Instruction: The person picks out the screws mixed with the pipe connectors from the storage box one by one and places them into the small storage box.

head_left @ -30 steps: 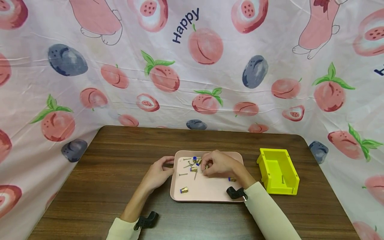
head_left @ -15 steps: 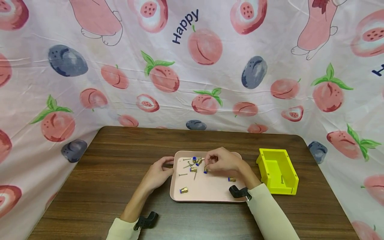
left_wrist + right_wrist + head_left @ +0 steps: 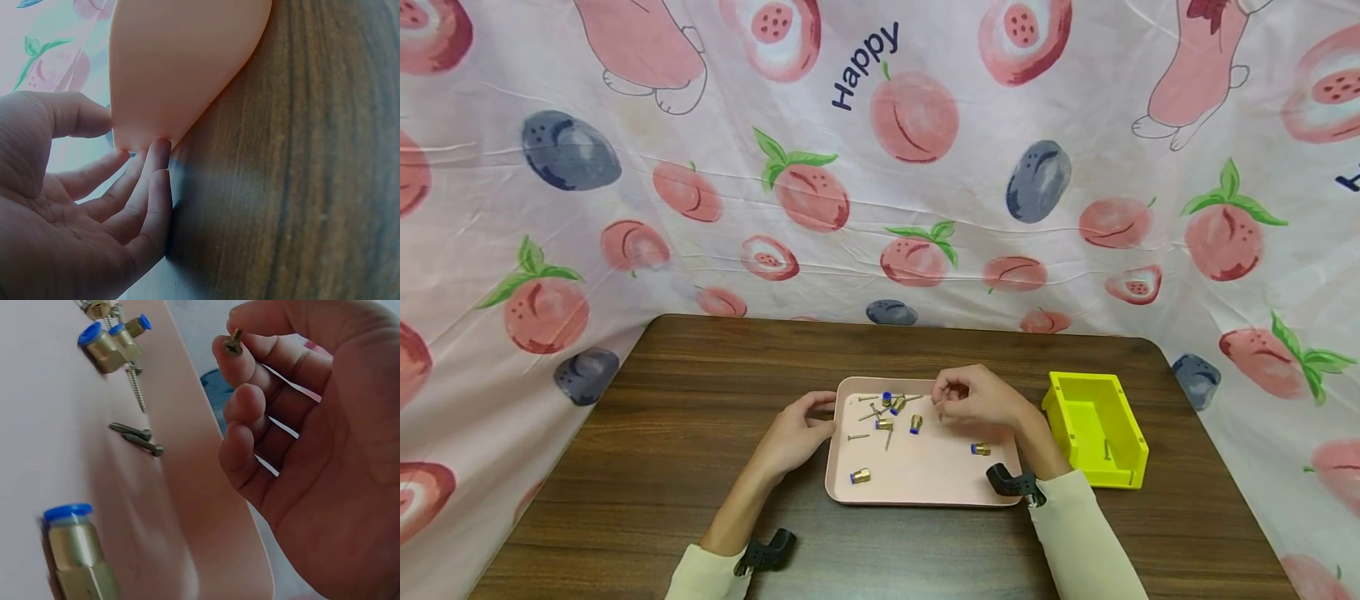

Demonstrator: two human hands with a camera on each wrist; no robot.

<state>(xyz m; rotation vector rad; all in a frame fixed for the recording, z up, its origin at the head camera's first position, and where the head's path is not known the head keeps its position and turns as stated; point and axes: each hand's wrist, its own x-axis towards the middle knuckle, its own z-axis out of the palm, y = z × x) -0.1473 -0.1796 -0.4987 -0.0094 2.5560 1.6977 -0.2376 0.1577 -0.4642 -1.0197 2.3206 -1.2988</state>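
My right hand (image 3: 981, 396) is raised over the right back part of the pink tray (image 3: 940, 475). Its thumb and index finger pinch a small screw (image 3: 233, 347), whose cross-slotted head faces the right wrist camera. At the tray's left edge, my left hand (image 3: 793, 435) rests its fingertips against the outer wall, the thumb at the rim in the left wrist view. Inside the tray lie several brass push-in fittings with blue collars, among them one fitting (image 3: 916, 424) near the middle and another fitting (image 3: 981, 449) at the right. Several loose screws (image 3: 858, 437) lie among them, mostly left of centre.
Right of the tray, a yellow bin (image 3: 1086, 475) stands on the brown wooden table (image 3: 715, 375) with one screw (image 3: 1107, 449) inside. A fruit-print cloth (image 3: 820, 292) hangs behind the table and along its sides.
My right hand has moved right, away from the cluster, with the screw pinched in its fingers. The middle fitting it covered now shows fully. My left hand has stayed at the tray's edge.
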